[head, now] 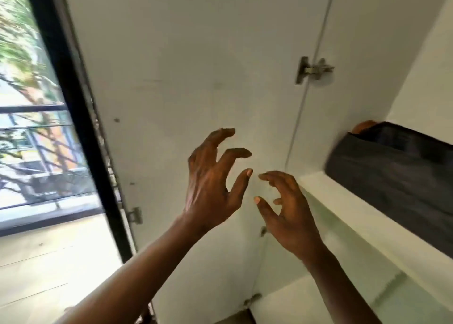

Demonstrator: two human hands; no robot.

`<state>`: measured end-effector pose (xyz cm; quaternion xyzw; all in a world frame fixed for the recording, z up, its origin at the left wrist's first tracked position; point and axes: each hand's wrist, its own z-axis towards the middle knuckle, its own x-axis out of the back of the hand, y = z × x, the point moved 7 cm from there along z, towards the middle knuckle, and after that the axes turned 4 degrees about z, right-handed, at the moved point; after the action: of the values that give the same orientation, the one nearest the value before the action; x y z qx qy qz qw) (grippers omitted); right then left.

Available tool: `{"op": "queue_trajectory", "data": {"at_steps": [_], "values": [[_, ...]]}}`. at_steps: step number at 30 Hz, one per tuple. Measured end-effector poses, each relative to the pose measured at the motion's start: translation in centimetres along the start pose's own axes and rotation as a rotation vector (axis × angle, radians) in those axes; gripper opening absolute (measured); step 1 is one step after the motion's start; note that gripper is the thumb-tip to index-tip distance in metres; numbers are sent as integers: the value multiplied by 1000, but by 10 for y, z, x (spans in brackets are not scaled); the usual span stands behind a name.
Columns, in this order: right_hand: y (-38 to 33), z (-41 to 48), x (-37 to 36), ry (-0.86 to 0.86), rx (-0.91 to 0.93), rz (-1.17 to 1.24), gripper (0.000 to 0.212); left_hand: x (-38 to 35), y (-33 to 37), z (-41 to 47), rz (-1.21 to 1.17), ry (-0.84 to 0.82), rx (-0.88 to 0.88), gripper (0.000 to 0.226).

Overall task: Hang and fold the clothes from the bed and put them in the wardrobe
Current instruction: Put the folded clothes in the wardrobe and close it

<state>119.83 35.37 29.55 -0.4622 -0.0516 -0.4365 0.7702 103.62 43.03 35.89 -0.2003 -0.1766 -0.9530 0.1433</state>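
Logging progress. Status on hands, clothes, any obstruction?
Left hand and right hand empty, fingers loosely curled. Dark folded garment lies on wardrobe shelf. Nothing between hands and shelf.

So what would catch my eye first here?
Two empty hands, the left hand and the right hand, raised mid-frame with fingers loosely curled, before a white wardrobe door. At right, a dark folded garment lies on a white shelf; at left, a black-framed window shows trees.

Dark grey garment [392, 166], white wardrobe [196, 53]
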Motion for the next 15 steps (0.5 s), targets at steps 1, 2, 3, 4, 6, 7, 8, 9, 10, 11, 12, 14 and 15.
{"op": "queue_trajectory", "data": {"at_steps": [1,2,3,4,6,7,8,9,10,11,12,14,15], "values": [[-18,4,-16,-14,25,15,49,27,-13,-3,36,86,24,34],[-36,9,-32,-31,55,20,52,51,-27,-8,73,179,64,37],[-60,15,-52,-47,87,19,55,80,-44,-12,112,273,107,40],[-78,22,-67,-61,113,7,58,100,-58,-16,127,356,157,45],[-116,39,-103,-61,154,-45,63,134,-98,-18,62,446,275,60],[-129,49,-118,-48,162,-71,66,140,-118,-15,6,440,352,68],[-144,60,-134,-27,157,-93,69,143,-142,-9,-39,390,426,74],[-153,69,-148,-17,148,-116,73,141,-160,-3,-59,309,483,78],[-162,77,-163,-10,135,-144,76,139,-176,4,-79,211,519,78],[-168,84,-175,-9,117,-168,80,133,-186,11,-113,111,537,76],[-170,88,-185,-8,91,-190,83,128,-193,17,-155,32,548,75],[-174,90,-201,0,45,-223,89,126,-205,25,-194,-57,565,74],[-176,88,-204,6,28,-228,91,126,-209,27,-205,-80,572,73]]}}
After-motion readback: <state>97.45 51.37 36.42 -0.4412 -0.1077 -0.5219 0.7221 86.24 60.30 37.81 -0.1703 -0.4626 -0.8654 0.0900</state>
